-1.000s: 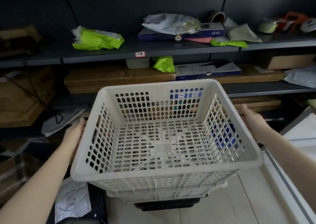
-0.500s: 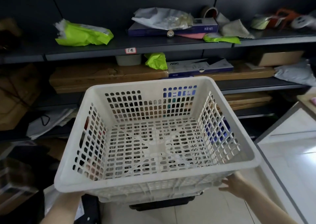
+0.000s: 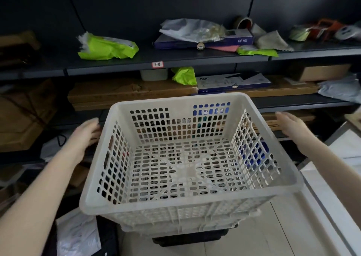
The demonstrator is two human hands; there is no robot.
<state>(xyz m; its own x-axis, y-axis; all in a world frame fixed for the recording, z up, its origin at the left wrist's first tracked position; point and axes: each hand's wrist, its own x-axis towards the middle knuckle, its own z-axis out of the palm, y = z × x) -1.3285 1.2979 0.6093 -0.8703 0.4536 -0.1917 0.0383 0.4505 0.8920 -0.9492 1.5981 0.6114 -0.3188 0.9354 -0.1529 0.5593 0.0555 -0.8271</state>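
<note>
An empty white perforated plastic basket (image 3: 185,203) fills the middle of the view, resting on top of other white baskets. My left hand (image 3: 86,132) is beside its far left corner, fingers straight and blurred; I cannot tell whether it touches the rim. My right hand (image 3: 291,126) hovers to the right of the basket's far right side with a clear gap and relaxed, extended fingers. Neither hand holds anything.
Dark shelves (image 3: 175,60) stand behind, holding green bags (image 3: 107,48), a blue keyboard box (image 3: 205,41), flat cardboard boxes (image 3: 127,91) and tape rolls. A black base (image 3: 191,238) sits under the basket stack. A white surface (image 3: 332,197) lies at right, with plastic bags (image 3: 76,234) on the floor at left.
Half a second ago both hands were low by the basket's front edge. They have risen to the basket's far sides. The basket has stayed in place.
</note>
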